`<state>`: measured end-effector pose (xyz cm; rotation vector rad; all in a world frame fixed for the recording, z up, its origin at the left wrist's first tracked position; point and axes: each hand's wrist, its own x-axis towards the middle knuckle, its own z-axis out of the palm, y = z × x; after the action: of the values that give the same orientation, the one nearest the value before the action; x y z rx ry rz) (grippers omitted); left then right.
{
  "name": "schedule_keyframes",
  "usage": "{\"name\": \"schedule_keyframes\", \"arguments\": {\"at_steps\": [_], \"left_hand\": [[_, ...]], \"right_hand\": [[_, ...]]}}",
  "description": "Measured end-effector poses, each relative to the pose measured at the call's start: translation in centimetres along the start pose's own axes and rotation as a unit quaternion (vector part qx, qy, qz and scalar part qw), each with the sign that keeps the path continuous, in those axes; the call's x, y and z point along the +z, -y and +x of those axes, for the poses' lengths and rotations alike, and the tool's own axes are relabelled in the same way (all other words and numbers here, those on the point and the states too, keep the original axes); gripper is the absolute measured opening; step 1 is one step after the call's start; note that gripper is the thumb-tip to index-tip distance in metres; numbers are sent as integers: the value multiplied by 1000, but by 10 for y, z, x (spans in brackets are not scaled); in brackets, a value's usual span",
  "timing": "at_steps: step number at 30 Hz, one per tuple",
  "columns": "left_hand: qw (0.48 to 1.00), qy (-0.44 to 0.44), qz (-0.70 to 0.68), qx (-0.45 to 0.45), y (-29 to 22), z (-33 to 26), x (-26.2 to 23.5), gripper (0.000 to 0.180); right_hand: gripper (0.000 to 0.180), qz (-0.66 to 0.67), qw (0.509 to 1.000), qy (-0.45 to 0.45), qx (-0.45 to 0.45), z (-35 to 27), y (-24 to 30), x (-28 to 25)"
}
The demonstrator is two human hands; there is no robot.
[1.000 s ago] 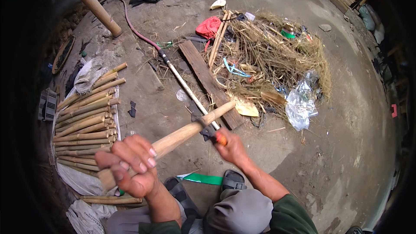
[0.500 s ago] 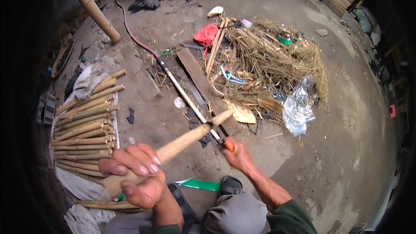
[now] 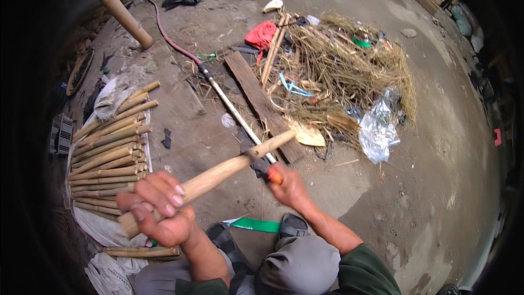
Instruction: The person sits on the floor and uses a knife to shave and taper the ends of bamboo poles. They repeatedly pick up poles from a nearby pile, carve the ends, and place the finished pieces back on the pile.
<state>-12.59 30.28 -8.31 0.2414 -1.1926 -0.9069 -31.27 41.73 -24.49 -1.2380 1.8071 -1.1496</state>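
A pale, tapering bamboo stick slants up to the right in front of me. My left hand is wrapped round its thick lower end. Below the stick's far half, my right hand is closed on a tool with an orange handle. The tool's dark front part lies close under the stick, and its exact kind is unclear. A dark mark shows round the stick there; I cannot tell whether the tool touches it. Behind the stick runs a long whitish pipe, its near end disappearing near my right hand.
Several bamboo sticks lie stacked on a white sack at left. A red hose joins the pipe. Beyond are a brown plank, a heap of dry fibres and clear plastic. A bamboo post stands far left.
The stick and both my hands have moved a little to the left. My left hand still grips the stick, and my right hand still holds the orange-handled tool.
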Motion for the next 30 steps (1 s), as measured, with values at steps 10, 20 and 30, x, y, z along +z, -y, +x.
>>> {"name": "schedule_keyframes", "arguments": {"at_steps": [10,20,30], "left_hand": [[992,76,-73,-65,-9,1,2,28],[992,74,-76,-67,-15,-5,0,22],[984,104,-101,-104,-14,0,24,31]], "right_hand": [[21,22,998,18,-60,-6,11,-5],[20,-11,996,10,-93,-9,-9,-1],[22,27,996,7,-81,-29,10,-12]]}}
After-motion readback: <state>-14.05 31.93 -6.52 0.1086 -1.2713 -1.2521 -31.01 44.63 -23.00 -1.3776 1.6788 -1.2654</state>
